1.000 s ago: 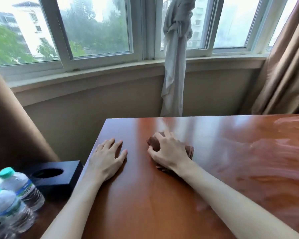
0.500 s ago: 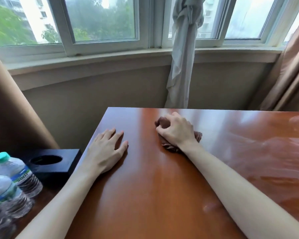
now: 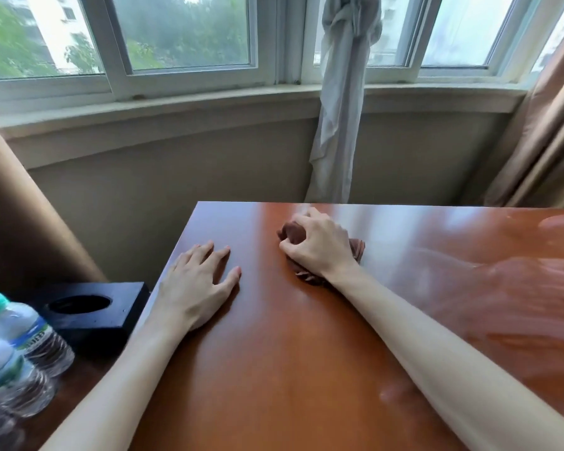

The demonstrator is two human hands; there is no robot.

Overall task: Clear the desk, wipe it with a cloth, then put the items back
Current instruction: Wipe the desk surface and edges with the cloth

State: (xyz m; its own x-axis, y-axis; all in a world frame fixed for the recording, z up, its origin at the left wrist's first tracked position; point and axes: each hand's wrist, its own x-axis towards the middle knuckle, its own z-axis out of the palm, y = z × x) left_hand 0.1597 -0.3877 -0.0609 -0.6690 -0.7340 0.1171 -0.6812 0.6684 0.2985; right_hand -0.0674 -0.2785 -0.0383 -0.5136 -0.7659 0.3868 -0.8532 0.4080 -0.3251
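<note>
My right hand (image 3: 319, 247) grips the bunched brown cloth (image 3: 295, 232) against the desk (image 3: 274, 353) near its far edge, while my left hand (image 3: 197, 288) lies flat, fingers spread, at the left edge beside it.

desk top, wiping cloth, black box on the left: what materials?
Desk: looks like wood or wood veneer under glossy lacquer; it mirrors the windows, and grain is faint. Cloth: soft brown fabric, crumpled into folds under the right hand. Black box: rigid, matte black with a round hole; wood or plastic, can't tell.
</note>
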